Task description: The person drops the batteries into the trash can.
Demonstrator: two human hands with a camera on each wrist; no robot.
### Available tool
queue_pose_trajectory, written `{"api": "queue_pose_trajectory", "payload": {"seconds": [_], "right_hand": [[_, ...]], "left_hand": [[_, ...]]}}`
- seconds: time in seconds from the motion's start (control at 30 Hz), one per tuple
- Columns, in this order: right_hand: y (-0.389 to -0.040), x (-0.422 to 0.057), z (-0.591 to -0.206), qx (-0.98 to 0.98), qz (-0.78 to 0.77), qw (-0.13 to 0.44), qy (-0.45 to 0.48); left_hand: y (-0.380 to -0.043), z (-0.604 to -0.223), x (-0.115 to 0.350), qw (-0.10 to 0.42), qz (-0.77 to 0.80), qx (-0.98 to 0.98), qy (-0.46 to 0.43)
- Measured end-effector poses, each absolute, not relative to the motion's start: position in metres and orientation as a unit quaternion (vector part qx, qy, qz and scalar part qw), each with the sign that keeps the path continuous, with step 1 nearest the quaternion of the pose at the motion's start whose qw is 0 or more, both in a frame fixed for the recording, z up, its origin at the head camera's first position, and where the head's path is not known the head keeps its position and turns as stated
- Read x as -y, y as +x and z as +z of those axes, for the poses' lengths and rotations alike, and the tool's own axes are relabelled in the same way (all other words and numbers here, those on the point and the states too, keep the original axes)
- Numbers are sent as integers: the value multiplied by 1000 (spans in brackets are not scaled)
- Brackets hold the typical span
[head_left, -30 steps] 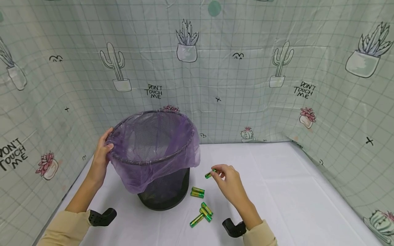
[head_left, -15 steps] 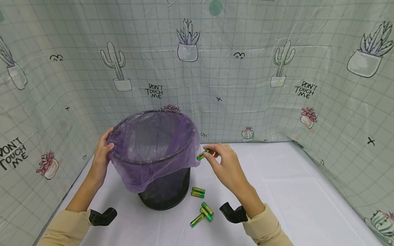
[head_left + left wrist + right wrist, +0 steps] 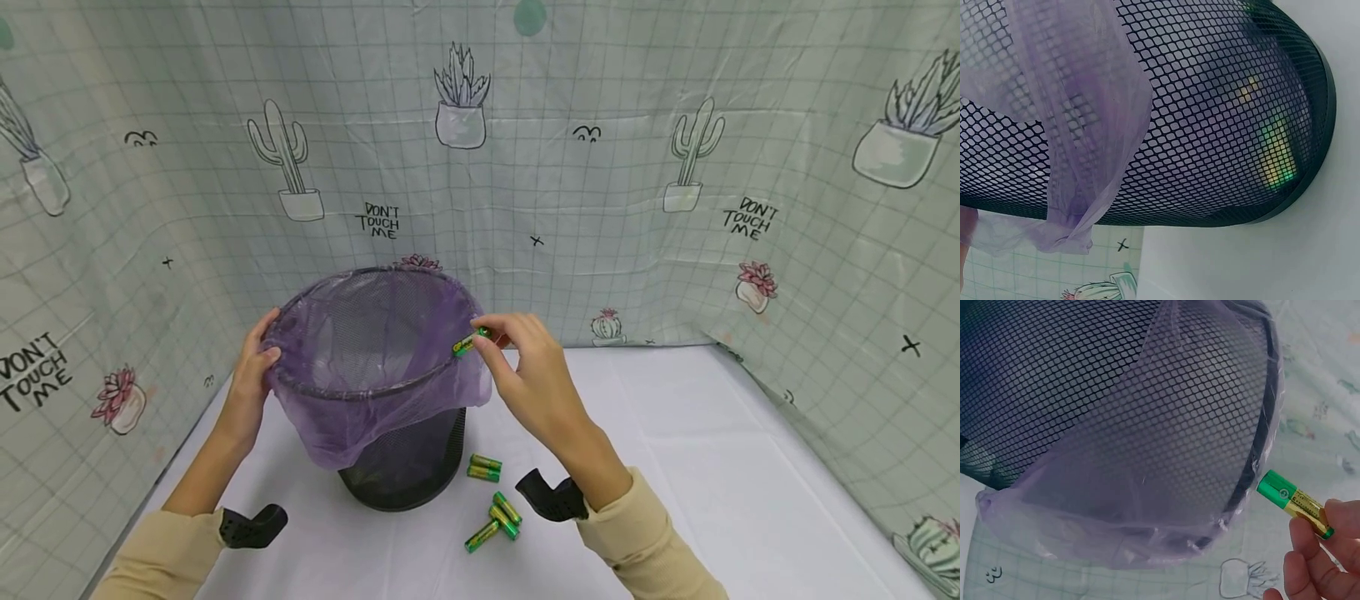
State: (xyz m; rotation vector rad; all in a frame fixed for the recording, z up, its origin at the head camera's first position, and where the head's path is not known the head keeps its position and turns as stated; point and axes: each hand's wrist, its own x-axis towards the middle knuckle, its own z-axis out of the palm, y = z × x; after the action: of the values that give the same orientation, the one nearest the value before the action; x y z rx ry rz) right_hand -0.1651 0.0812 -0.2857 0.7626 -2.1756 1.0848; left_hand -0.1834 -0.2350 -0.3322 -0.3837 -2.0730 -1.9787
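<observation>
The left hand (image 3: 251, 367) grips the mesh wastebasket (image 3: 408, 467) by its lined rim, apparently to steady it — the right hand (image 3: 538, 379) pinches a green-and-gold battery (image 3: 1291, 500) near one end, leaving the other exposed.

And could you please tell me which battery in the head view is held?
The battery pinched by the right hand, up by the bin's rim; five others lie on the white table.
</observation>
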Motion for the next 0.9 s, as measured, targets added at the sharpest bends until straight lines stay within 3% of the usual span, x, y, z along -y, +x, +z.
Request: {"api": "queue_pose_trajectory", "payload": {"seconds": [0.9], "right_hand": [[-174, -46, -284, 837, 356, 236, 342]], "left_hand": [[-183, -331, 234, 125, -681, 712, -121]]}}
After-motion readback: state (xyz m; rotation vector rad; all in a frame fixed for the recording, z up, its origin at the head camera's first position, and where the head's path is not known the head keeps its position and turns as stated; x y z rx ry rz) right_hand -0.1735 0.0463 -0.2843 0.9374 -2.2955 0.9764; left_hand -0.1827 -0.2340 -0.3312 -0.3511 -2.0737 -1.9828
